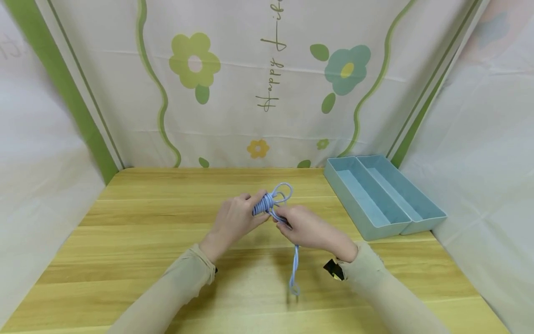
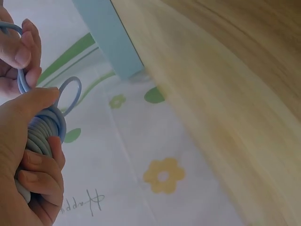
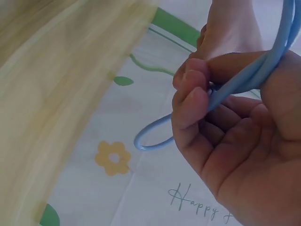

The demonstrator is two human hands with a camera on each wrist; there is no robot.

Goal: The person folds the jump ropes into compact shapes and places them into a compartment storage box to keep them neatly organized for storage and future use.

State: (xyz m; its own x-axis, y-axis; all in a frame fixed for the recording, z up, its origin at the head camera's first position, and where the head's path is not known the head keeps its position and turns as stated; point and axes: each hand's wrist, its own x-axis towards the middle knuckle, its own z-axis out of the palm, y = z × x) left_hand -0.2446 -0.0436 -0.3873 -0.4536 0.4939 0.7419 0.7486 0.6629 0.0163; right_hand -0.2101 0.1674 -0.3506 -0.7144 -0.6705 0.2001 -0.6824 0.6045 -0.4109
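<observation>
A light blue cord is wound into a tight coiled bundle, held above the table. My left hand grips the coil, and in the left wrist view its fingers curl round the wound turns. From the coil's far end a loop sticks out. My right hand pinches the cord close beside the coil. A doubled, twisted tail hangs below that hand and ends in a small loop. In the right wrist view the twisted strands cross the fingers; the coil is hidden there.
Two light blue open trays stand side by side at the table's back right. The wooden table spreads under both arms. White printed curtains with flowers close in the back and sides.
</observation>
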